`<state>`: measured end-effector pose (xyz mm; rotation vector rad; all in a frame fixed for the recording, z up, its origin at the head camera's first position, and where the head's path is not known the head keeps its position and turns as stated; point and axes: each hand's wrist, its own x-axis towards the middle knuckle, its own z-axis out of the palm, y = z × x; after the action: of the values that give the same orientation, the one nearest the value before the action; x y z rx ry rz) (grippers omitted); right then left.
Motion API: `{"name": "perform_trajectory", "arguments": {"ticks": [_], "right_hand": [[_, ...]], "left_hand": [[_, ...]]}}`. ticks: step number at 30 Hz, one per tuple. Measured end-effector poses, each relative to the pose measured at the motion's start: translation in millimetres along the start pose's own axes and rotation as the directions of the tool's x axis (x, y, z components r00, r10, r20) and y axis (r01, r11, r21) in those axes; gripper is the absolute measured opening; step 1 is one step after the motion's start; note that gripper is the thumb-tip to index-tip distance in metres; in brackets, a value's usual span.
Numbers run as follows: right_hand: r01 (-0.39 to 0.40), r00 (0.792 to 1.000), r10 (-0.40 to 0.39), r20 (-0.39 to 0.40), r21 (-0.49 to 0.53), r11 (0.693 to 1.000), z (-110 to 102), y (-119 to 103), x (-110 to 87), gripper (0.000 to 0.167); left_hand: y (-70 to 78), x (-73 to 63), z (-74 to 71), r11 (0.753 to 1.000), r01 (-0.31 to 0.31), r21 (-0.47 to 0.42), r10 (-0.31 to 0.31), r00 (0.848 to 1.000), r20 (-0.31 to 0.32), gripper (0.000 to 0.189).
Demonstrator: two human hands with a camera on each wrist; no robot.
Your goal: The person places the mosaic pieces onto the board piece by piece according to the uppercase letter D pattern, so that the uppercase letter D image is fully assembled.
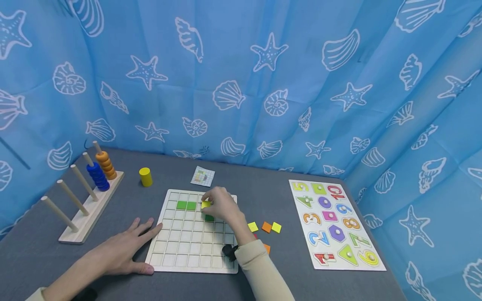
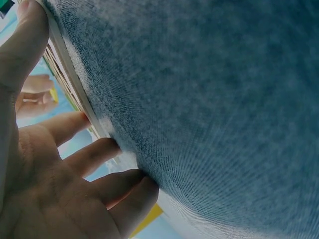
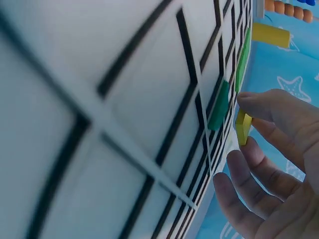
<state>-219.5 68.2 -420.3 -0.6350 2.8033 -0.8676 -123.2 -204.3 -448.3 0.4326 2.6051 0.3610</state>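
On a grey cloth-covered surface point(image 1: 180, 288) lies a pale wooden grid board point(image 1: 180, 248) of square cells. The right hand point(image 1: 222, 202) is over its far part, thumb and index finger pinching a small yellow square tile point(image 1: 205, 204), the other fingers apart. The right wrist view shows this tile tilted in the grip; whether it touches the board I cannot tell.

The left hand point(image 1: 120, 251) has its fingers spread, one fingertip at the board's left edge and the thumb at its near left corner.

Three tiles lie in the grid: a bright green square tile point(image 1: 181, 205) and a second bright green square tile point(image 1: 191, 206) side by side toward the far left corner, and a dark green square tile point(image 1: 209, 218) nearer the right edge, partly under the right hand.

Just off the board's right edge lie loose yellow square tiles point(image 1: 253, 227) and orange square tiles point(image 1: 266, 227), with a reddish piece mostly hidden by the arm. Beyond the far edge is a small printed paper card point(image 1: 203, 176) showing a coloured grid.

By my judgement the work is at an early stage: three tiles placed, the fourth in hand not yet set down, and the loose ones remaining.
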Motion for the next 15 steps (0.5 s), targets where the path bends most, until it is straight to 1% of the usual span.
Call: {"name": "perform_trajectory", "arguments": {"ticks": [7,15], "right_hand": [[-0.007,1.0,0.008,0.018,-0.067,0.998,9.0,-3.9,3.7,0.024],[-0.009,1.0,0.011,0.029,-0.089,0.996,10.2,-6.4,4.3,0.025]], "left_hand": [[0.3,-0.3,0.6,1.0,-0.002,-0.002,0.002,1.0,-0.005,0.122],[0.0,-1.3,1.1,1.0,-0.006,-0.004,0.006,1.0,-0.017,0.121]]}}
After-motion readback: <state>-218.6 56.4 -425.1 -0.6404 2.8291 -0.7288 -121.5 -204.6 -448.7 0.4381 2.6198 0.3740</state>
